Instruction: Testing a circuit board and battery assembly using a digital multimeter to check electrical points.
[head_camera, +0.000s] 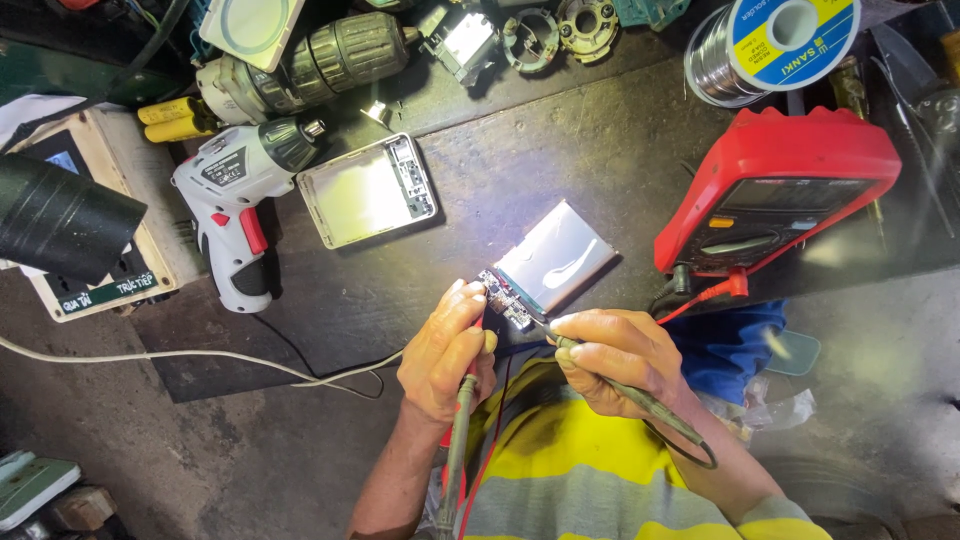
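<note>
The left hand (445, 350) pinched a red probe (462, 400) and the right hand (615, 355) pinched a dark probe (640, 398), both tips touching the circuit board (505, 297) at the near edge of a silver battery (555, 260) on the desk (560, 150). A red multimeter (780, 185) stood just right.

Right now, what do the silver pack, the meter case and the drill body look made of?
Silver pack: foil-like pouch, glossy, mirrors the light. Meter case: red boot, matte, probably rubber or soft plastic. Drill body: grey-white moulded plastic, red trigger. Both hands hold probes at the pack's board.
</note>
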